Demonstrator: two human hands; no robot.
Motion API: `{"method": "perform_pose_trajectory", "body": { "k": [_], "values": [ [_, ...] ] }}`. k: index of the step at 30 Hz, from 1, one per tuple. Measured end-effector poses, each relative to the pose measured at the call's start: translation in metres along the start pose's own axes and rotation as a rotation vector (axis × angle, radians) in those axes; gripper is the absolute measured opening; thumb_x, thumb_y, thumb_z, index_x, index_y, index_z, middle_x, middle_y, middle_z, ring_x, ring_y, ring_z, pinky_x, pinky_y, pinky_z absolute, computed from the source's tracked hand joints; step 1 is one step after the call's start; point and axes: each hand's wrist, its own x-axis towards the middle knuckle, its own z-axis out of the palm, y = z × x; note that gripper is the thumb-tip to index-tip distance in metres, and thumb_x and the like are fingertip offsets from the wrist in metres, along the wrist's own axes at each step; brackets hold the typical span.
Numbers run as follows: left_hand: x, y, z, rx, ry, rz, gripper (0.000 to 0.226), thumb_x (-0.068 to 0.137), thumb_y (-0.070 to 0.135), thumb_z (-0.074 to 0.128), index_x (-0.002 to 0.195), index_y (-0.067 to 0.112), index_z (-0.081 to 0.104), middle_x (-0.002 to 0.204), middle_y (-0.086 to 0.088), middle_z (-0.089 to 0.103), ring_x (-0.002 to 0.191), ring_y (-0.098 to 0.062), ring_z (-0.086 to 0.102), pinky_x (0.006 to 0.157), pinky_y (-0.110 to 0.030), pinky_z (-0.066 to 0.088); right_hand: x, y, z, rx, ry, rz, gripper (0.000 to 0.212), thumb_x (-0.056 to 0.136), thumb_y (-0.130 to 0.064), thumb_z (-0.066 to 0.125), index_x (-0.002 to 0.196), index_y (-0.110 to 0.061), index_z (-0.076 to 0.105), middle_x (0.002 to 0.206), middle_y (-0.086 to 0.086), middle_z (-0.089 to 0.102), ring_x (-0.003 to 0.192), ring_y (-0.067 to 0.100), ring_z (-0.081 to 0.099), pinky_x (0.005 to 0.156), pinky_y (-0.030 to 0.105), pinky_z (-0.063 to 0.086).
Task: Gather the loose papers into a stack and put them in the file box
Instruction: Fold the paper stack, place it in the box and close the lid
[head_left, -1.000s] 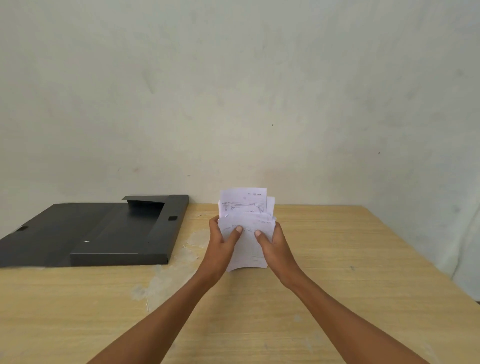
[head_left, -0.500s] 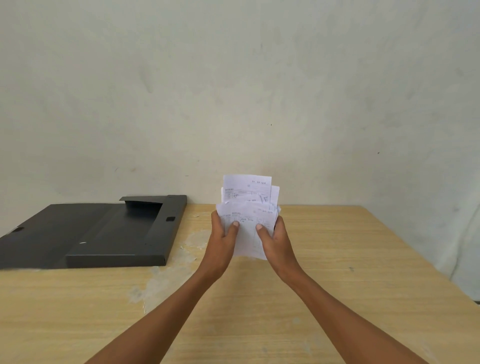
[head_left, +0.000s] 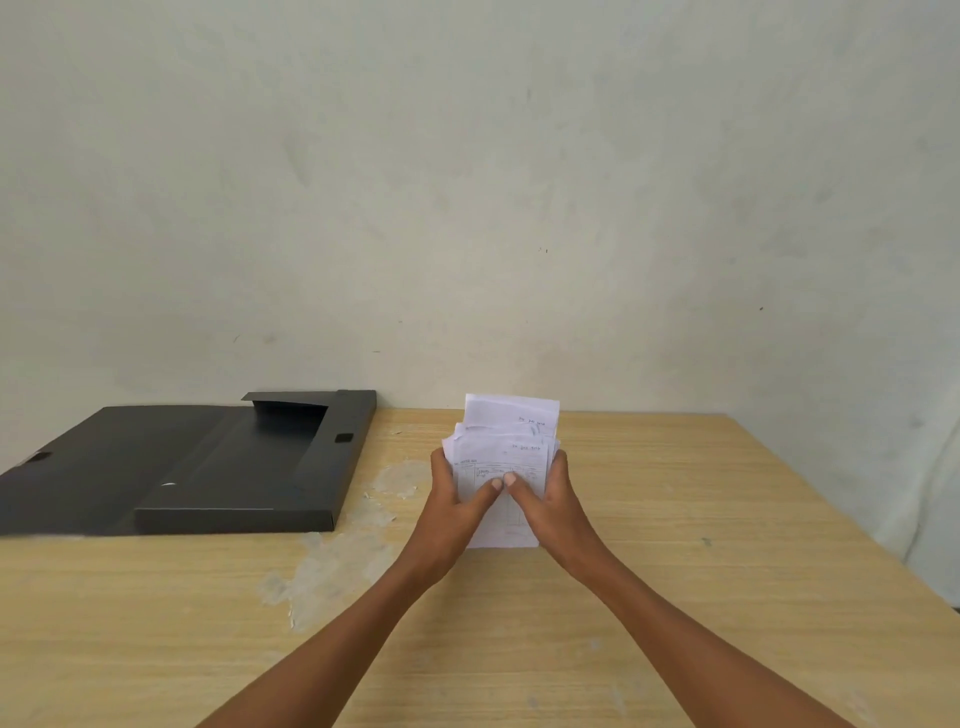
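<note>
Papers (head_left: 501, 457), thin white printed sheets, uneven stack, gripped upright btwn left hand (head_left: 460, 499) & right hand (head_left: 545, 499).

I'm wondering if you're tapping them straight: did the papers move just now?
Yes. The papers went down. Half a second ago their top stood well above the far edge of the table; now it only just clears that edge.
</note>
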Motion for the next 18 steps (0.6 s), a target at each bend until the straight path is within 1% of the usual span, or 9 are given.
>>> {"method": "perform_pose_trajectory", "body": {
  "k": [3, 6, 8, 10, 11, 13, 14, 16, 18],
  "values": [
    [-0.004, -0.006, -0.001, 0.038, -0.007, -0.01, 0.045, 0.1, 0.029, 0.064, 0.123, 0.053, 0.033, 0.124, 0.025, 0.059, 0.108, 0.015, 0.062, 0.077, -0.011, 0.056, -0.007, 0.003, -0.001, -0.056, -0.033, -0.004, 0.046, 0.096, -0.031, 0.062, 0.13, -0.033, 0.031, 0.135, -0.011, 0.053, 0.128, 0.013, 0.055, 0.101, 0.034, 0.052],
    [-0.003, -0.006, -0.002, 0.042, -0.019, -0.017, 0.043, 0.102, 0.03, 0.061, 0.124, 0.054, 0.032, 0.128, 0.021, 0.059, 0.108, 0.012, 0.064, 0.077, -0.013, 0.056, -0.007, -0.015, 0.0, -0.218, 0.132, -0.194, 0.089, 0.088, -0.042, 0.069, 0.151, -0.034, 0.006, 0.155, 0.0, 0.028, 0.14, 0.009, 0.038, 0.109, 0.029, 0.04],
    [-0.002, -0.005, -0.002, 0.041, -0.026, -0.019, 0.043, 0.102, 0.03, 0.06, 0.125, 0.055, 0.032, 0.128, 0.02, 0.06, 0.108, 0.009, 0.065, 0.077, -0.015, 0.057, 0.0, -0.031, -0.004, -0.508, 0.254, -0.376, 0.1, 0.087, -0.057, 0.063, 0.158, -0.034, -0.004, 0.16, 0.005, 0.015, 0.145, 0.015, 0.027, 0.114, 0.033, 0.031],
    [-0.003, -0.004, -0.003, 0.049, -0.034, -0.018, 0.045, 0.101, 0.033, 0.062, 0.125, 0.057, 0.031, 0.13, 0.021, 0.059, 0.11, 0.01, 0.063, 0.079, -0.013, 0.056, 0.007, -0.047, -0.007, -0.792, 0.307, -0.485, 0.087, 0.09, -0.065, 0.051, 0.16, -0.036, 0.007, 0.16, 0.015, 0.013, 0.148, 0.029, 0.022, 0.119, 0.046, 0.026],
    [-0.003, -0.004, -0.003, 0.052, -0.036, -0.017, 0.047, 0.1, 0.034, 0.064, 0.125, 0.058, 0.031, 0.13, 0.022, 0.058, 0.112, 0.01, 0.062, 0.08, -0.013, 0.056, 0.01, -0.053, -0.009, -0.892, 0.297, -0.505, 0.077, 0.091, -0.065, 0.048, 0.158, -0.036, 0.021, 0.159, 0.019, 0.015, 0.149, 0.034, 0.02, 0.12, 0.053, 0.023],
    [-0.004, -0.004, -0.004, 0.061, -0.034, -0.021, 0.051, 0.097, 0.037, 0.068, 0.124, 0.058, 0.031, 0.131, 0.023, 0.056, 0.114, 0.01, 0.061, 0.08, -0.012, 0.055, 0.013, -0.058, -0.011, -1.015, 0.242, -0.532, 0.055, 0.093, -0.062, 0.046, 0.139, -0.031, 0.055, 0.156, 0.023, 0.026, 0.151, 0.038, 0.017, 0.121, 0.06, 0.017],
    [-0.005, -0.004, -0.004, 0.067, -0.033, -0.02, 0.052, 0.096, 0.037, 0.069, 0.124, 0.058, 0.031, 0.131, 0.023, 0.055, 0.112, 0.013, 0.06, 0.079, -0.01, 0.054, 0.013, -0.057, -0.011, -1.053, 0.221, -0.542, 0.049, 0.094, -0.06, 0.047, 0.129, -0.029, 0.063, 0.154, 0.023, 0.031, 0.152, 0.038, 0.017, 0.121, 0.061, 0.015],
    [-0.005, -0.002, -0.003, 0.07, -0.033, -0.01, 0.055, 0.094, 0.038, 0.071, 0.126, 0.057, 0.03, 0.132, 0.024, 0.054, 0.11, 0.018, 0.059, 0.077, -0.007, 0.053, 0.012, -0.052, -0.012, -1.118, 0.201, -0.538, 0.052, 0.095, -0.06, 0.045, 0.132, -0.027, 0.062, 0.155, 0.024, 0.033, 0.152, 0.039, 0.018, 0.122, 0.06, 0.012],
    [-0.006, 0.0, -0.002, 0.059, -0.03, -0.001, 0.061, 0.094, 0.039, 0.072, 0.132, 0.056, 0.027, 0.133, 0.028, 0.052, 0.112, 0.02, 0.057, 0.079, -0.004, 0.051, 0.01, -0.047, -0.012, -1.192, 0.173, -0.51, 0.06, 0.096, -0.061, 0.04, 0.146, -0.029, 0.049, 0.158, 0.025, 0.029, 0.152, 0.04, 0.017, 0.122, 0.061, 0.01]
  ]
}}
